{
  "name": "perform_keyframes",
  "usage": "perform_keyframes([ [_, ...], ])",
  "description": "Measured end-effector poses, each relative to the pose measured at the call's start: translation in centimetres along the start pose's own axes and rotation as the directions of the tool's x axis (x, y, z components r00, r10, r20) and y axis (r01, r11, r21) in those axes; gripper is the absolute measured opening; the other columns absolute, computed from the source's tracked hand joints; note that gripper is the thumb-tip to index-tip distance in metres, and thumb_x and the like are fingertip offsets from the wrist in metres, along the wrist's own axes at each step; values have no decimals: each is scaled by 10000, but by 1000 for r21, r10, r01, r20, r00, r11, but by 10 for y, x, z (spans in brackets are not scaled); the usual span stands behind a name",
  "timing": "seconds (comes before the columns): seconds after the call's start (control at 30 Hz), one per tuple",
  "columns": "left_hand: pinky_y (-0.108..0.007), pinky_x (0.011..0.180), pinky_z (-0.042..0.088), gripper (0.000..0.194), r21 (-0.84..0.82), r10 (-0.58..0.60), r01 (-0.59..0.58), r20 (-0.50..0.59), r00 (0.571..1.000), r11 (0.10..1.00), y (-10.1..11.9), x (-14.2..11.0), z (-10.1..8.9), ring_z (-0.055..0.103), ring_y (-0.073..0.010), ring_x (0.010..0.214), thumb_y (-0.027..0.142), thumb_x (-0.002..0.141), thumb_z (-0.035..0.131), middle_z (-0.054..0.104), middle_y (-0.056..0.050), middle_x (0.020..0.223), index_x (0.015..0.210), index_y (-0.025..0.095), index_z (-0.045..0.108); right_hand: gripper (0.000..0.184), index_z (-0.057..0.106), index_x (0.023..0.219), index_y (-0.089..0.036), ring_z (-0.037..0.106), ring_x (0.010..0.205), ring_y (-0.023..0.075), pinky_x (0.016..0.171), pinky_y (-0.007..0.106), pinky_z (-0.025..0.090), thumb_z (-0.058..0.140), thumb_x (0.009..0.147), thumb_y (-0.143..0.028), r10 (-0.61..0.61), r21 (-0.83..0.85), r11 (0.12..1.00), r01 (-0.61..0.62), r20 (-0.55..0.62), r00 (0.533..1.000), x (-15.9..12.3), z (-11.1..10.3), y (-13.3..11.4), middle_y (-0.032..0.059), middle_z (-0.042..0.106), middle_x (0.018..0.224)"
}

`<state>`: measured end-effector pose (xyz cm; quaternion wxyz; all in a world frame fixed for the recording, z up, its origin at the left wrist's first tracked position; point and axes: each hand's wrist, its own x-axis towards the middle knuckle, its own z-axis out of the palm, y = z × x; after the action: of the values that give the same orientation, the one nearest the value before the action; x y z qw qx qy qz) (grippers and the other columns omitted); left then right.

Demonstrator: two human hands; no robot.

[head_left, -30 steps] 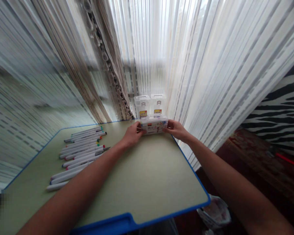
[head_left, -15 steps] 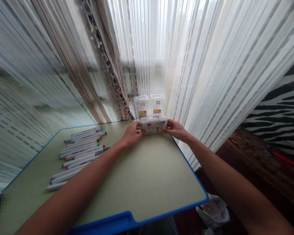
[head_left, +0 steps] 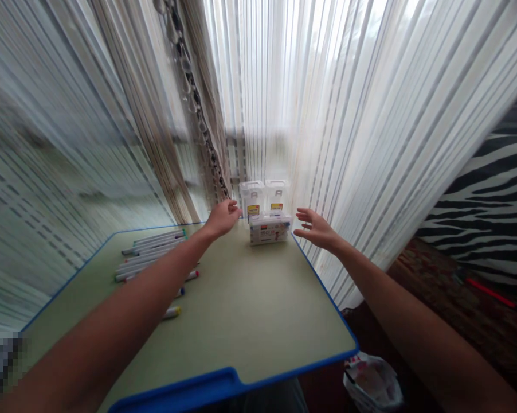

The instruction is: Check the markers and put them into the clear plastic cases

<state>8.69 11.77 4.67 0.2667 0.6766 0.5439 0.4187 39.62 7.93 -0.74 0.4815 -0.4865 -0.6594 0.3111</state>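
A clear plastic case (head_left: 269, 232) with a printed label lies on its side near the far right of the table (head_left: 250, 310). Right behind it, two similar clear cases (head_left: 253, 198) stand upright side by side. My left hand (head_left: 224, 218) is off to the left of the cases, its fingers loosely bent and apart, with nothing in it. On the other side, my right hand (head_left: 316, 228) hovers past the table edge with its fingers spread, holding nothing. Several white markers (head_left: 151, 252) with coloured ends lie on the table's left half, some hidden by my left forearm.
String curtains (head_left: 327, 115) hang just behind the table. A blue rim with a tray lip (head_left: 176, 393) runs along the near edge. On the floor to the right sits a white plastic bag (head_left: 372, 381). A zebra-striped surface (head_left: 482, 195) is farther right.
Both hands have let go of the labelled case and moved apart, left hand leftward and upward, right hand rightward. The case stays in front of the two upright ones. The view has shifted slightly.
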Motion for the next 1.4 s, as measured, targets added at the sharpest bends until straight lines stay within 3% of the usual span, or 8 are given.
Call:
perform_keyframes([
  [0.2, -389, 879, 538, 637, -129, -71, 69, -13, 997, 989, 2, 34, 11, 677, -296, 1056, 279, 569, 899, 682, -193, 1166, 1112, 111, 610, 664, 537, 1316, -200, 566, 1272, 338, 1065, 590, 448, 765, 694, -238, -80, -116, 990, 76, -29, 996, -10, -12, -31, 185, 598, 1334],
  [0.37, -429, 899, 536, 839, -230, -98, 97, 9, 995, 968, -7, 44, 26, 667, -305, 1069, 266, 384, 986, 677, -190, 1172, 1111, 121, 594, 630, 525, 1326, -218, 586, 1247, 329, 1043, 578, 479, 745, 738, -270, -112, -180, 978, 109, -7, 994, -22, -16, -47, 172, 592, 1348],
  [0.63, -453, 890, 551, 661, -341, -44, 60, 52, 998, 938, -7, 46, 39, 706, -291, 968, 258, 374, 985, 731, -91, 936, 907, 155, 607, 656, 509, 1348, -214, 582, 1246, 326, 1030, 559, 493, 753, 749, -327, -105, -184, 977, 107, 17, 994, -33, -20, -60, 176, 586, 1338],
  [0.8, -453, 894, 550, 602, -339, -51, 52, 9, 999, 939, -11, 47, 37, 707, -293, 977, 214, 386, 961, 720, -81, 926, 832, 165, 560, 658, 510, 1351, -233, 589, 1234, 320, 1006, 554, 511, 760, 750, -329, -111, -168, 979, 114, 28, 993, -35, -18, -66, 167, 589, 1340],
  [1.03, -402, 895, 538, 539, -313, -74, 60, -33, 997, 948, -23, 26, 4, 708, -263, 970, 178, 455, 906, 722, -55, 932, 860, 175, 549, 635, 524, 1325, -214, 616, 1187, 316, 959, 532, 544, 760, 748, -333, -135, -146, 980, 136, 21, 991, -34, -1, -83, 175, 605, 1318],
  [1.23, -411, 883, 532, 597, -291, -89, 85, -1, 996, 953, -22, -14, -37, 704, -278, 938, 238, 370, 954, 729, -59, 905, 831, 176, 581, 612, 530, 1306, -206, 623, 1165, 308, 931, 509, 558, 760, 758, -355, -203, -89, 974, 207, 55, 978, -34, 25, -111, 171, 644, 1249],
  [1.4, -420, 850, 537, 719, -334, -100, 111, 49, 994, 936, -10, -49, -65, 702, -280, 899, 354, 329, 980, 729, -101, 935, 913, 150, 614, 569, 552, 1268, -211, 638, 1127, 298, 909, 486, 553, 747, 775, -418, -235, -20, 971, 236, 42, 971, -34, 55, -134, 164, 657, 1217],
])
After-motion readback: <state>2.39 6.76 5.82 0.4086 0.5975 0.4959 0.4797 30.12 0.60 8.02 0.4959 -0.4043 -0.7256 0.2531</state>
